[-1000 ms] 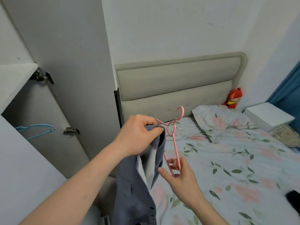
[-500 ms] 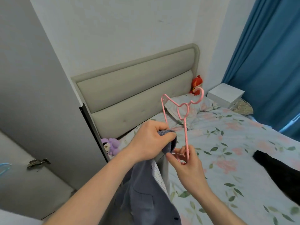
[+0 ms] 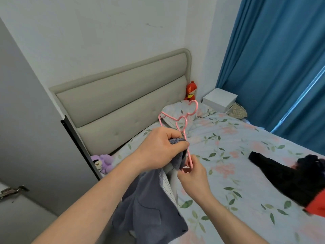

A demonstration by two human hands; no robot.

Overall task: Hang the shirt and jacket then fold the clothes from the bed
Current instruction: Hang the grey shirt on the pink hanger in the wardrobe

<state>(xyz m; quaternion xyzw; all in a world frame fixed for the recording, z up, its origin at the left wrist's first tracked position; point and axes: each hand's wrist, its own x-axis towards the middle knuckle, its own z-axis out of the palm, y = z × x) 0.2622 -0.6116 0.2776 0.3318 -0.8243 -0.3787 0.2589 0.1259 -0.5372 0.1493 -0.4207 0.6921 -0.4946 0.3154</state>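
Beside the bed [image 3: 228, 152], left hand [image 3: 158, 148] grips the jacket [image 3: 149, 208]; right hand [image 3: 191, 175] pinches the hanger [image 3: 182, 124]; heavy cloth may slip off.

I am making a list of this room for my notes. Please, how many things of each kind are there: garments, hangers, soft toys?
Garments: 3 (grey jacket, black garment, red garment)
Hangers: 1 (pink hanger)
Soft toys: 2 (red toy, purple toy)
Total: 6

Soft even daylight, wide-angle edge bending
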